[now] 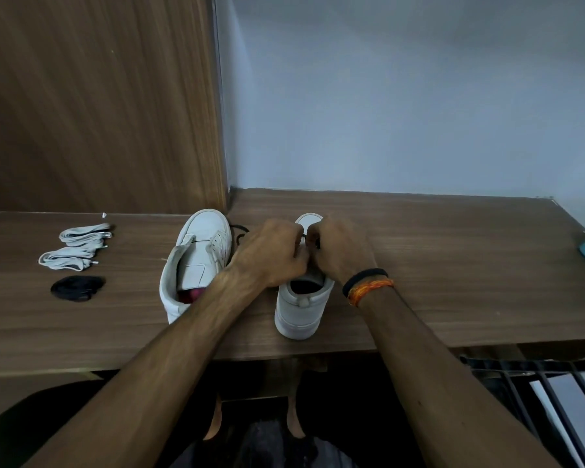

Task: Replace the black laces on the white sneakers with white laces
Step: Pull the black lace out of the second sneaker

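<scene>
Surface (419,298): wooden.
Right shoe (301,305): upright, heel nearest; both hands (304,255) curled over its lacing, pinching a black lace (306,239), seemingly mid-removal.
Left shoe (196,265): tipped sideways, black lace end trailing near its toe.
Black bundle (77,288), far left: possibly a removed lace.
Two white lace bundles (76,248) beyond it: unused.

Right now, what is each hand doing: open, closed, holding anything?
Left hand: fingers curled, pinching the black lace over the right sneaker.
Right hand: fingers curled at the same lace; the exact grip is hidden.
</scene>
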